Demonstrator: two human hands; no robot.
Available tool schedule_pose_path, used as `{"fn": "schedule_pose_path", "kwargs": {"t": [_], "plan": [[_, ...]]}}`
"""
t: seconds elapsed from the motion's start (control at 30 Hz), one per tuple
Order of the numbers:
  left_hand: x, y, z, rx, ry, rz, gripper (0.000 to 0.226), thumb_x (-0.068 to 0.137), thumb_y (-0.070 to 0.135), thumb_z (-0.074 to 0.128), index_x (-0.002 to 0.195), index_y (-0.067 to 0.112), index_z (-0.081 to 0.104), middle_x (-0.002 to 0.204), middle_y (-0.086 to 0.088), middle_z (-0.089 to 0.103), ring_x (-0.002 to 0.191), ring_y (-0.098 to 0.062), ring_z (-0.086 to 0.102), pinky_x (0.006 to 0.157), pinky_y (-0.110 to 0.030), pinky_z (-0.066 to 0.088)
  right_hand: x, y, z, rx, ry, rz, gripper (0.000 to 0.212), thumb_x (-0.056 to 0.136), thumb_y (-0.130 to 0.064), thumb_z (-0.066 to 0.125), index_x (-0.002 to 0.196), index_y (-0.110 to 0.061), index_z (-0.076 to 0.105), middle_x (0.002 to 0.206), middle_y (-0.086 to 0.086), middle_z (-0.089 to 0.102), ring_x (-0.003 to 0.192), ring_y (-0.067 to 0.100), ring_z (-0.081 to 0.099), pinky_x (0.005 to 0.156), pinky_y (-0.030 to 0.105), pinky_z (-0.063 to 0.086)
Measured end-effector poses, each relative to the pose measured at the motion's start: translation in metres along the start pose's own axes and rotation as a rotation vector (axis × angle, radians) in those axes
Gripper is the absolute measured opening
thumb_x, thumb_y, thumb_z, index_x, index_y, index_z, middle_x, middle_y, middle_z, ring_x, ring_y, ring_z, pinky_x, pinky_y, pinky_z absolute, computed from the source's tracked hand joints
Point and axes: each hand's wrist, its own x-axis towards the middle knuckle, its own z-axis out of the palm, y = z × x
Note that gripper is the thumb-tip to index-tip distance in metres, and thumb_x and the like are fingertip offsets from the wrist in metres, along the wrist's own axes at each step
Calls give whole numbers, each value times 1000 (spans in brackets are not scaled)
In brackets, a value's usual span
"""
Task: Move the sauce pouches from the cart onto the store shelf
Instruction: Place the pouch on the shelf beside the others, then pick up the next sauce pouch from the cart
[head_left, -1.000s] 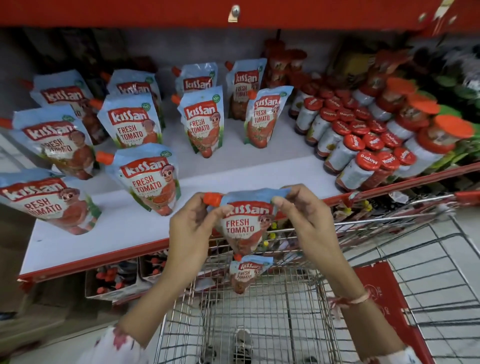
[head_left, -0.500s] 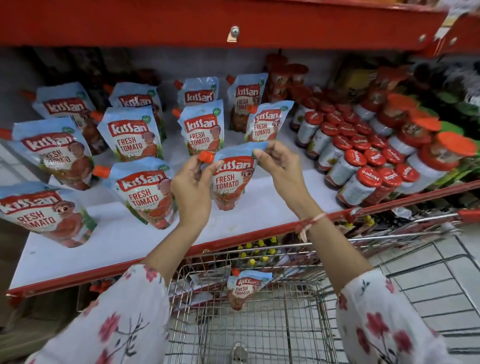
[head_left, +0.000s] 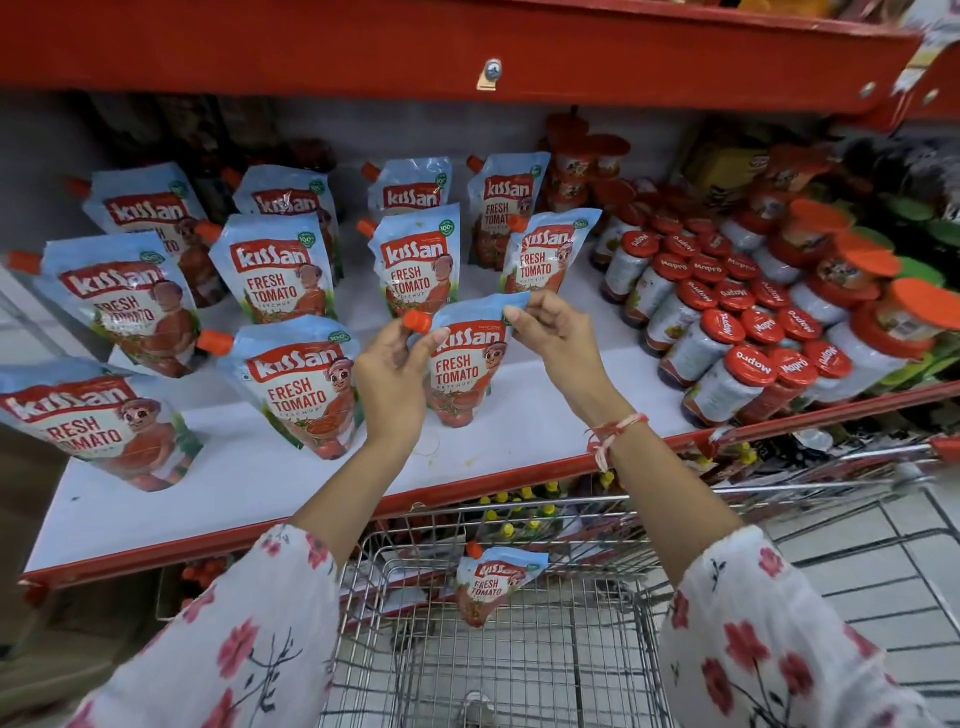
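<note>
A blue and red ketchup pouch (head_left: 464, 364) stands upright on the white store shelf (head_left: 249, 483), held by both hands at its top. My left hand (head_left: 395, 384) pinches the corner by the orange spout cap. My right hand (head_left: 550, 332) pinches the top right corner. Several matching pouches (head_left: 296, 384) stand in rows on the shelf to the left and behind. One more pouch (head_left: 491, 582) leans against the front wall inside the wire cart (head_left: 519, 649) below.
Rows of red-lidded jars (head_left: 748, 332) fill the shelf's right side, close to the held pouch. A red shelf edge (head_left: 467, 47) hangs overhead. Bare white shelf lies in front of the pouches. Yellow-capped bottles (head_left: 514, 514) sit on the lower shelf behind the cart.
Both hands have carried the pouch up from above the cart and over the shelf edge. It now stands on the shelf to the right of the front-row pouch.
</note>
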Motion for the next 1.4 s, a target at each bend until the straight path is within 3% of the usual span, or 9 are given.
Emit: {"fn": "schedule_pose_path", "kwargs": {"t": [0.23, 0.37, 0.47, 0.93, 1.03, 1.1, 1.2, 1.33, 1.4], "plan": [[-5, -3, -7, 49, -35, -19, 32, 87, 9, 63, 117, 0, 59, 110, -4, 65, 88, 7, 65, 72, -3, 50, 0, 7, 2, -7, 27, 65, 31, 92, -14, 61, 121, -3, 59, 123, 17, 65, 117, 27, 61, 100, 36, 52], [-24, -8, -22, 64, 18, -64, 38, 83, 11, 68, 119, 6, 59, 116, -4, 65, 108, -13, 62, 90, -13, 52, -20, 9, 2, 10, 114, 57, 37, 88, -11, 66, 123, -5, 58, 122, 14, 66, 108, 17, 64, 88, 15, 54], [-42, -7, -32, 48, 27, -54, 34, 83, 10, 68, 116, 8, 60, 117, -6, 67, 112, -14, 62, 99, -26, 50, -45, 12, 2, 38, 170, 43, 38, 86, -11, 68, 122, -7, 59, 120, 11, 66, 109, 14, 65, 94, 19, 53], [-138, -109, -54, 415, -442, -355, 21, 77, 12, 72, 97, 13, 67, 95, 2, 73, 86, -7, 69, 86, -33, 59, -186, 99, -12, -113, 327, 421, 13, 77, -24, 76, 85, -13, 72, 79, 4, 78, 76, 19, 75, 64, 21, 62], [-139, -139, -54, 574, -498, -406, 30, 78, 11, 72, 106, 10, 64, 105, -3, 71, 86, -5, 63, 72, -8, 54, -200, 135, -26, -264, 350, 551, 8, 78, -19, 76, 83, -15, 71, 80, -1, 76, 74, 11, 75, 56, 14, 58], [-136, -156, -51, 631, -515, -455, 34, 78, 11, 72, 111, 7, 62, 111, -8, 70, 92, -11, 62, 71, -9, 52, -205, 157, -36, -337, 346, 622, 16, 77, -11, 76, 77, -24, 67, 80, -3, 75, 74, 8, 73, 54, 10, 55], [-135, -177, -41, 764, -539, -513, 39, 79, 17, 72, 115, 7, 60, 115, -14, 69, 100, -24, 66, 84, -36, 56, -206, 191, -45, -478, 273, 691, 18, 74, -9, 80, 89, -17, 72, 84, 1, 76, 80, 17, 73, 57, 12, 54], [-139, -182, -28, 892, -410, -503, 30, 89, 30, 58, 107, 8, 66, 100, -15, 74, 87, -27, 70, 66, -28, 52, -198, 221, -41, -640, 109, 732, 28, 76, -12, 80, 102, -9, 72, 94, 8, 77, 80, 17, 69, 73, 30, 59], [-144, -182, -24, 970, -413, -504, 53, 91, 51, 42, 90, 6, 71, 82, -11, 74, 68, -25, 67, 52, -26, 49, -194, 228, -35, -651, 64, 755, 29, 77, -11, 78, 105, -7, 70, 96, 5, 75, 80, 16, 67, 67, 16, 56]]}}
